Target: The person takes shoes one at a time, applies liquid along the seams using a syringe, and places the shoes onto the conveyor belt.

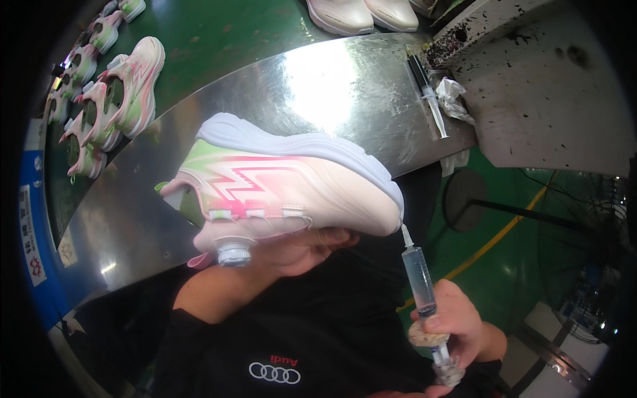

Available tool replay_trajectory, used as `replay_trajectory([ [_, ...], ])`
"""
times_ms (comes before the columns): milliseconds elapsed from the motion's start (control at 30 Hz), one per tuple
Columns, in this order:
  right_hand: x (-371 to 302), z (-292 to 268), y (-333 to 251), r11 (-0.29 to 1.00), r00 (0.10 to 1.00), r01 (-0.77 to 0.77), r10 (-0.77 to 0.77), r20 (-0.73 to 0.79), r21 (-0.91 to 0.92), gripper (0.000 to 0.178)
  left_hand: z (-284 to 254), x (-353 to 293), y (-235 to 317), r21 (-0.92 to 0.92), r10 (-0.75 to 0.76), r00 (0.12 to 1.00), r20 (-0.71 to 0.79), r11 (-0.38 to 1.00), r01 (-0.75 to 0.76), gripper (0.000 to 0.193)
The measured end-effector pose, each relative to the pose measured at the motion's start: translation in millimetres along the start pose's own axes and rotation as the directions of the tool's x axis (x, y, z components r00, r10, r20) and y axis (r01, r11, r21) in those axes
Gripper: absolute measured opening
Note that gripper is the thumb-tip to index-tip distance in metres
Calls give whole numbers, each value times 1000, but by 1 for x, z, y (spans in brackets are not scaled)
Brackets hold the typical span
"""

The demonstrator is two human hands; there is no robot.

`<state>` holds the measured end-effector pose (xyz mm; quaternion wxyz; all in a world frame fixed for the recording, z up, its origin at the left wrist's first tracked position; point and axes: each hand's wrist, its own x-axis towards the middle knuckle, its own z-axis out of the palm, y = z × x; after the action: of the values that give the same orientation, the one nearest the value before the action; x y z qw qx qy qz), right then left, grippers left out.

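My left hand (pixel 302 251) holds a pale pink and white sneaker (pixel 285 182) upside down, sole facing away, with a pink zigzag, a green patch and a round dial closure. My right hand (pixel 451 325) grips a clear syringe (pixel 419 278). Its tip touches the toe of the sneaker where the upper meets the white sole. The shoe is raised above a shiny metal worktable (pixel 345 86).
Several matching pink and green sneakers (pixel 123 86) lie along a green conveyor at the upper left. Two pale shoes (pixel 361 14) sit at the top. A second syringe (pixel 428 96) and a crumpled wrapper (pixel 454 96) lie on the table's right end beside a stained grey stand (pixel 544 86).
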<state>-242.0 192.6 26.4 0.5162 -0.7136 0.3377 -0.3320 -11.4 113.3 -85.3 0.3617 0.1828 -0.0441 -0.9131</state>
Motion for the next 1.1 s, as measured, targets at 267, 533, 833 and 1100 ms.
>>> replay_trajectory([
  [267, 12, 20, 8, 937, 983, 167, -183, -23, -308, 68, -9, 6, 1, -3, -5, 992, 128, 1000, 5, 28],
  [533, 12, 31, 21, 835, 971, 184, -238, -38, -519, 63, 5, 4, 5, -32, -61, 994, 91, 997, 64, 34],
  [833, 13, 42, 28, 755, 963, 193, -269, -27, -626, 59, 8, 1, 8, -19, -39, 993, 111, 999, 42, 39],
  [1100, 10, 45, 30, 730, 963, 186, -268, -25, -658, 58, 8, 1, 4, -11, -37, 995, 94, 999, 38, 40],
])
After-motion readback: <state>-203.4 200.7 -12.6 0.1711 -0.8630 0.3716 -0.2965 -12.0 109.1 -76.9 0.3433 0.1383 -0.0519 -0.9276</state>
